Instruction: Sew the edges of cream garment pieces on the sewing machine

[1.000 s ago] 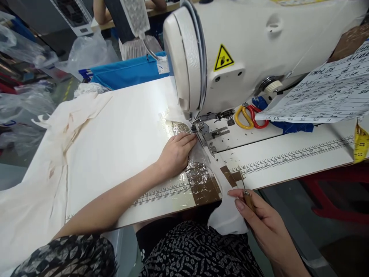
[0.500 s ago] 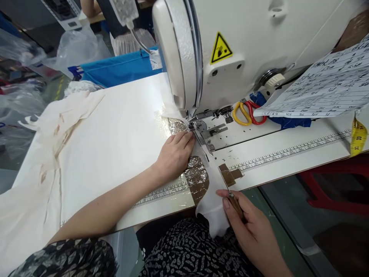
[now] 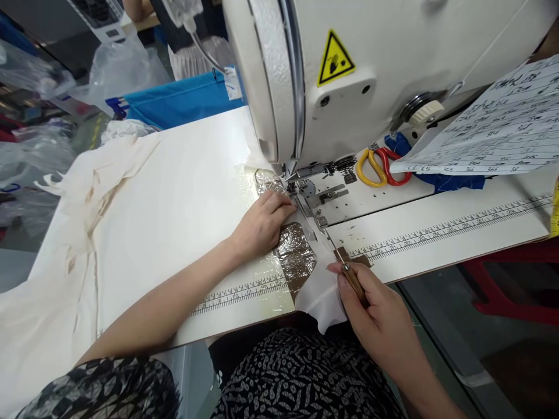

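A piece of white fabric (image 3: 321,291) runs under the presser foot of the sewing machine (image 3: 262,81) and hangs over the table's front edge. My left hand (image 3: 261,226) is closed on the fabric just in front of the needle, fingers bent together. In my right hand (image 3: 375,308) is an awl (image 3: 354,285), gripped by its wooden handle. Its thin metal shaft points up and left over the fabric, with the tip close to the metal guide (image 3: 321,222). Brown patches under shiny clear tape (image 3: 297,256) cover the tabletop beside the fabric.
Scissors with yellow and red handles (image 3: 371,169) lie right of the needle, near a handwritten sheet (image 3: 493,128). Cream fabric (image 3: 65,262) drapes over the table's left side. A blue cloth bin (image 3: 179,102) stands behind; another person (image 3: 196,49) is beyond it.
My right hand has moved the awl forward, up toward the metal guide. The fabric's hanging end has drawn up toward the machine. My left hand's fingers are more bent.
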Motion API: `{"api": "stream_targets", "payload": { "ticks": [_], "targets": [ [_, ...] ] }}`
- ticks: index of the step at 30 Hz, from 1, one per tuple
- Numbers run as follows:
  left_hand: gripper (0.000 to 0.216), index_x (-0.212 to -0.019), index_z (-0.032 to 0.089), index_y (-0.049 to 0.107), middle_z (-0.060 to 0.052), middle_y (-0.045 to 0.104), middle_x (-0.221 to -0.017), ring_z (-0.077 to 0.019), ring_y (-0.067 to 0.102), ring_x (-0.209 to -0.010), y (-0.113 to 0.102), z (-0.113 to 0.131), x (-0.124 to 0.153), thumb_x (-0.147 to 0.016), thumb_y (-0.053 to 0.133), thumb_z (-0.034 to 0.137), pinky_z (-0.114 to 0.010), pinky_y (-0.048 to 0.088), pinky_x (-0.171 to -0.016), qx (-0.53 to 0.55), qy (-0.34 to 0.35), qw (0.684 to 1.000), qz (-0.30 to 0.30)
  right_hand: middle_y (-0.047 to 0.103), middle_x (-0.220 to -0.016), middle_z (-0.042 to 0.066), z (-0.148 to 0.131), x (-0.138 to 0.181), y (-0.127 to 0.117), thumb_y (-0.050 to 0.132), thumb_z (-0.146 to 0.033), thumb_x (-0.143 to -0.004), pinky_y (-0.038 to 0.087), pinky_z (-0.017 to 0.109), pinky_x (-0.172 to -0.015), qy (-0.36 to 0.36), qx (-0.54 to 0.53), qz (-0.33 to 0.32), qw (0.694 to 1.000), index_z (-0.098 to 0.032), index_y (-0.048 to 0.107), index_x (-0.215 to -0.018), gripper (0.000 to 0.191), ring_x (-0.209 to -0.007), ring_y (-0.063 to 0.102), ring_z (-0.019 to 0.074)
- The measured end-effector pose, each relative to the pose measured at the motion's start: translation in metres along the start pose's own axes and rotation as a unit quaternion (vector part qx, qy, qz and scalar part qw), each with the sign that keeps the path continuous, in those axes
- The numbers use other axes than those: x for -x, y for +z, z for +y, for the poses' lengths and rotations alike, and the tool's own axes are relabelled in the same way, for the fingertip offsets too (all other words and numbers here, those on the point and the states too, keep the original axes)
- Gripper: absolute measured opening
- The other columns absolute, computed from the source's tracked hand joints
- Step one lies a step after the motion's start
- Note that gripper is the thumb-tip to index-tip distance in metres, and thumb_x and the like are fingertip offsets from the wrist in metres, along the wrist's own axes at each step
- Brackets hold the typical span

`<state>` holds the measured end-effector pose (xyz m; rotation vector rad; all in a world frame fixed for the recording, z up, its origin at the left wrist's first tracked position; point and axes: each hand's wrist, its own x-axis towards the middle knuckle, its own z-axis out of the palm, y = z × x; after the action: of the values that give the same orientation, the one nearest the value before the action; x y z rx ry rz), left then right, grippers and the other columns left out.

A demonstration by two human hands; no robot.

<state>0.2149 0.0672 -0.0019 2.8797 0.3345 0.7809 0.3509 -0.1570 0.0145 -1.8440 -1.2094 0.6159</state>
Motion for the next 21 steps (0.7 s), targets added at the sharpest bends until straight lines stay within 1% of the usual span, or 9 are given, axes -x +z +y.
{"api": "stream_targets", "payload": {
  "ticks": [2,5,7,9,10,13,15,18,21],
  "targets": [
    [0.033,-0.116,0.010,0.063,-0.014,0.064,-0.113,-0.0241,0.059,-0.104,0.000,-0.003,0.001,-0.100,0.035,0.003,-0.041,0.061,-0.087,0.012,0.016,1.000,0.008,0.058,-0.059,-0.003,0.000,-0.002,-0.001,0.046,-0.038,-0.103,0.047,0.024,-0.052,0.003,-0.003,-0.009,1.000,-0.024,0.067,-0.107,0.025,-0.051,0.056,0.0152],
    [0.034,-0.118,0.012,0.063,-0.014,0.063,-0.116,-0.0248,0.059,-0.106,0.003,-0.005,0.000,-0.100,0.035,0.004,-0.044,0.060,-0.088,0.003,0.003,1.000,0.006,0.071,-0.076,0.001,-0.005,-0.010,-0.003,0.045,-0.036,-0.103,0.044,0.023,-0.046,0.001,0.003,-0.029,1.000,-0.022,0.067,-0.106,0.026,-0.051,0.058,0.0134],
    [0.035,-0.119,0.014,0.063,-0.014,0.063,-0.118,-0.0261,0.059,-0.109,0.005,-0.006,-0.001,-0.100,0.036,0.003,-0.046,0.059,-0.088,-0.012,-0.014,1.000,0.008,0.076,-0.088,0.004,-0.010,-0.018,-0.003,0.045,-0.034,-0.101,0.047,0.023,-0.050,-0.009,0.006,-0.035,0.999,-0.020,0.067,-0.104,0.026,-0.062,0.066,0.0147],
    [0.033,-0.118,0.014,0.063,-0.014,0.063,-0.116,-0.0269,0.058,-0.107,0.005,-0.007,-0.001,-0.099,0.038,0.004,-0.046,0.059,-0.086,-0.024,-0.021,0.999,0.018,0.077,-0.095,0.007,-0.014,-0.025,-0.003,0.045,-0.033,-0.100,0.051,0.023,-0.058,-0.021,0.007,-0.033,0.999,-0.019,0.067,-0.102,0.026,-0.073,0.071,0.0166],
    [0.032,-0.117,0.014,0.062,-0.014,0.064,-0.113,-0.0265,0.058,-0.105,0.005,-0.007,-0.001,-0.099,0.038,0.004,-0.046,0.058,-0.084,-0.024,-0.018,0.999,0.026,0.078,-0.096,0.007,-0.015,-0.028,-0.003,0.045,-0.033,-0.100,0.052,0.023,-0.060,-0.023,0.007,-0.033,0.999,-0.019,0.066,-0.102,0.026,-0.075,0.072,0.0169],
    [0.030,-0.116,0.014,0.061,-0.011,0.064,-0.106,-0.0234,0.059,-0.098,0.002,-0.007,-0.001,-0.099,0.040,0.002,-0.041,0.058,-0.082,0.000,0.008,0.999,0.049,0.078,-0.096,0.007,-0.016,-0.035,-0.001,0.044,-0.033,-0.099,0.053,0.024,-0.061,-0.021,0.004,-0.039,0.999,-0.020,0.066,-0.101,0.026,-0.071,0.071,0.0164],
    [0.030,-0.115,0.015,0.060,-0.011,0.065,-0.105,-0.0221,0.059,-0.096,0.000,-0.007,-0.001,-0.099,0.039,0.002,-0.039,0.058,-0.082,0.018,0.025,0.998,0.051,0.078,-0.098,0.007,-0.016,-0.036,-0.001,0.044,-0.034,-0.099,0.053,0.024,-0.062,-0.019,-0.002,-0.040,0.999,-0.021,0.065,-0.100,0.025,-0.072,0.071,0.0166],
    [0.029,-0.114,0.014,0.061,-0.012,0.066,-0.109,-0.0218,0.060,-0.099,-0.002,-0.007,-0.001,-0.100,0.037,0.004,-0.039,0.058,-0.085,0.018,0.023,0.999,0.026,0.078,-0.100,0.008,-0.015,-0.039,0.001,0.045,-0.034,-0.099,0.053,0.026,-0.064,-0.019,-0.008,-0.040,0.999,-0.021,0.064,-0.098,0.023,-0.078,0.073,0.0186],
    [0.030,-0.114,0.013,0.063,-0.014,0.066,-0.113,-0.0233,0.060,-0.103,-0.001,-0.008,-0.002,-0.100,0.037,0.005,-0.041,0.058,-0.088,0.002,-0.005,1.000,-0.004,0.078,-0.095,0.007,-0.016,-0.043,0.002,0.045,-0.033,-0.098,0.054,0.028,-0.067,-0.013,-0.011,-0.049,0.999,-0.021,0.063,-0.098,0.022,-0.077,0.072,0.0199]
  ]
}}
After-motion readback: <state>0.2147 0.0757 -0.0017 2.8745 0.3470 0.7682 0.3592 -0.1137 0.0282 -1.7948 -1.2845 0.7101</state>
